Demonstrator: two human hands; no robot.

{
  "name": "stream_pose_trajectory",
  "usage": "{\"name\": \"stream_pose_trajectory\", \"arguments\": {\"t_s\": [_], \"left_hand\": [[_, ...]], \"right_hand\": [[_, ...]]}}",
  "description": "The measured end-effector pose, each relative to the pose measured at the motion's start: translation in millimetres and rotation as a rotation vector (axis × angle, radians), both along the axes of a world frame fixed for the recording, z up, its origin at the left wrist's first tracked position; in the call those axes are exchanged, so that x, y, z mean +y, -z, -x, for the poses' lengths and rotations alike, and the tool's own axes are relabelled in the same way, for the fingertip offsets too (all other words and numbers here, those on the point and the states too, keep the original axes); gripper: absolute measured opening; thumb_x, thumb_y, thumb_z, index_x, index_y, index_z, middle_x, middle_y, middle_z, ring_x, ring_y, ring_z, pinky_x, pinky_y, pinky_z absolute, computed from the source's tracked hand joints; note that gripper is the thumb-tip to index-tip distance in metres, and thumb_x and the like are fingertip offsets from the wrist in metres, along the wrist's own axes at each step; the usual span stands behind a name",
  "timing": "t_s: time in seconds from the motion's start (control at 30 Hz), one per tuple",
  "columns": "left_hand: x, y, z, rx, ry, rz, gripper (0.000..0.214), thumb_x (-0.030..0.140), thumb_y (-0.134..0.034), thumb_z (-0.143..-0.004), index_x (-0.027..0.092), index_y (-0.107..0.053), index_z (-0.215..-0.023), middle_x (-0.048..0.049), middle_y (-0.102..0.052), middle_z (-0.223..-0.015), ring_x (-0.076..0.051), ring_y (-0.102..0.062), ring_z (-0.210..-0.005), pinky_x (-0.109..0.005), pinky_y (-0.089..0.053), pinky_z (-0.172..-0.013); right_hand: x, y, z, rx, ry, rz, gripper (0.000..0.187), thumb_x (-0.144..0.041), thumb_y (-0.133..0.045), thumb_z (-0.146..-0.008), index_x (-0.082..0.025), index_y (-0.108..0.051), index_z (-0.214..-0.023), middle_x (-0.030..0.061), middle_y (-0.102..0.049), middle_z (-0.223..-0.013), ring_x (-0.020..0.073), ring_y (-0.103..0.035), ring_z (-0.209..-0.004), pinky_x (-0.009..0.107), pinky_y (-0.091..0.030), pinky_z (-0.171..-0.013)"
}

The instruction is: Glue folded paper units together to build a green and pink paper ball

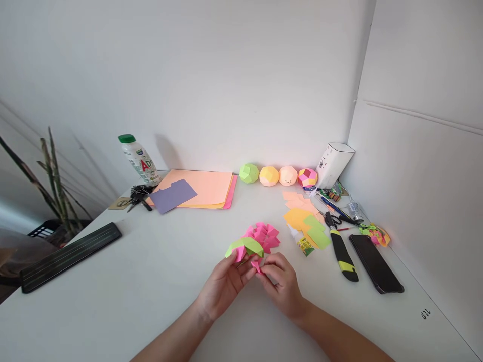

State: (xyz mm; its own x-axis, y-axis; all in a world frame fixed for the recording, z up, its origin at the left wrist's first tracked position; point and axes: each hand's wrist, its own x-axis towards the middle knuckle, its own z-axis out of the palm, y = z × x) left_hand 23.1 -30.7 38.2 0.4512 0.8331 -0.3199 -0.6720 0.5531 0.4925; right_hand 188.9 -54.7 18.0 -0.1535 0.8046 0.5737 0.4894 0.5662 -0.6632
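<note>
both hands, pinching pink-green paper model

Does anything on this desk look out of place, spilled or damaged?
Nothing spilled or broken. A purple sheet lies askew over a corner of the paper stack, and scraps sit in a loose heap beside the scissors. The folded paper between the left hand and right hand looks intact.
</note>
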Motion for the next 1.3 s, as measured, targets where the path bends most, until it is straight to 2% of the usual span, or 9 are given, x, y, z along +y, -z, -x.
{"name": "stream_pose_trajectory", "arguments": {"t_s": [0.3,0.63,0.73,0.8,0.87,0.93,1.0,1.13,1.3], "left_hand": [[-7.4,-6.4,-2.8,0.128,0.007,-0.136,0.021,0.031,-0.058,-0.086,0.015,-0.069,-0.091,-0.0111,-0.067,-0.103,-0.022,-0.061,-0.094,-0.03,-0.052,-0.075],[-9.0,-9.3,-4.4,0.16,-0.003,-0.105,0.019,0.03,-0.062,-0.083,0.012,-0.067,-0.078,-0.0057,-0.066,-0.074,-0.015,-0.062,-0.069,-0.028,-0.053,-0.073],[-9.6,-9.5,-3.4,0.182,0.002,-0.127,0.019,0.03,-0.06,-0.084,0.012,-0.067,-0.081,-0.0073,-0.068,-0.078,-0.016,-0.063,-0.072,-0.03,-0.054,-0.075],[-9.3,-8.1,-2.6,0.191,-0.003,-0.128,0.019,0.03,-0.06,-0.084,0.012,-0.067,-0.085,-0.0087,-0.069,-0.085,-0.017,-0.064,-0.076,-0.03,-0.054,-0.078],[-8.8,-5.8,-2.1,0.195,-0.001,-0.12,0.02,0.03,-0.061,-0.084,0.012,-0.067,-0.089,-0.0102,-0.069,-0.092,-0.019,-0.065,-0.082,-0.031,-0.053,-0.082],[-8.4,-3.1,-1.8,0.197,0.015,-0.115,0.022,0.032,-0.06,-0.085,0.012,-0.067,-0.091,-0.0116,-0.069,-0.098,-0.021,-0.065,-0.089,-0.033,-0.052,-0.086],[-8.1,-0.7,-1.7,0.198,0.032,-0.111,0.023,0.033,-0.059,-0.085,0.012,-0.066,-0.09,-0.0117,-0.068,-0.098,-0.023,-0.065,-0.091,-0.034,-0.052,-0.088],[-8.1,2.8,-0.9,0.191,0.039,-0.113,0.023,0.035,-0.058,-0.086,0.013,-0.065,-0.087,-0.007,-0.066,-0.086,-0.021,-0.066,-0.086,-0.033,-0.055,-0.083],[-8.3,4.0,0.0,0.225,0.046,-0.115,0.023,0.036,-0.056,-0.087,0.014,-0.062,-0.085,-0.0042,-0.063,-0.078,-0.017,-0.066,-0.075,-0.029,-0.057,-0.074]], "right_hand": [[-2.9,-1.9,-2.0,-0.044,0.039,-0.069,0.018,-0.013,-0.054,-0.082,-0.025,-0.065,-0.075,0.0038,-0.056,-0.067,0.0172,-0.051,-0.062,0.031,-0.045,-0.054],[-4.1,1.0,2.1,0.078,-0.101,0.2,0.016,-0.022,-0.056,-0.084,-0.022,-0.059,-0.068,0.0005,-0.048,-0.063,0.0121,-0.041,-0.05,0.026,-0.037,-0.045],[-1.7,-8.2,-7.6,-0.073,-0.147,0.13,0.007,-0.022,-0.055,-0.081,-0.022,-0.061,-0.077,0.0012,-0.05,-0.064,0.0135,-0.043,-0.051,0.027,-0.037,-0.047],[3.5,-14.4,-19.9,-0.242,-0.078,-0.01,0.01,-0.02,-0.052,-0.081,-0.022,-0.061,-0.078,0.0016,-0.05,-0.06,0.0159,-0.044,-0.053,0.029,-0.036,-0.05],[12.1,-18.3,-34.8,-0.377,0.153,-0.124,0.014,-0.019,-0.05,-0.082,-0.023,-0.061,-0.074,0.0033,-0.051,-0.059,0.0188,-0.045,-0.057,0.032,-0.035,-0.055],[22.4,-19.1,-49.5,-0.453,0.466,-0.099,0.012,-0.021,-0.051,-0.082,-0.02,-0.061,-0.088,0.009,-0.058,-0.073,0.0249,-0.051,-0.073,0.036,-0.04,-0.065],[31.5,-17.2,-61.6,-0.579,0.615,0.037,0.026,-0.023,-0.055,-0.079,-0.014,-0.057,-0.104,0.0159,-0.06,-0.092,0.0311,-0.052,-0.089,0.04,-0.042,-0.073],[40.3,-11.5,-73.3,-0.66,0.65,0.418,0.035,-0.015,-0.058,-0.074,-0.011,-0.054,-0.109,0.0166,-0.061,-0.097,0.0317,-0.055,-0.095,0.038,-0.044,-0.074],[41.4,-17.0,-75.1,-0.522,0.661,0.473,0.029,-0.016,-0.054,-0.079,-0.015,-0.052,-0.107,0.0138,-0.062,-0.104,0.0274,-0.06,-0.095,0.035,-0.047,-0.073]]}}
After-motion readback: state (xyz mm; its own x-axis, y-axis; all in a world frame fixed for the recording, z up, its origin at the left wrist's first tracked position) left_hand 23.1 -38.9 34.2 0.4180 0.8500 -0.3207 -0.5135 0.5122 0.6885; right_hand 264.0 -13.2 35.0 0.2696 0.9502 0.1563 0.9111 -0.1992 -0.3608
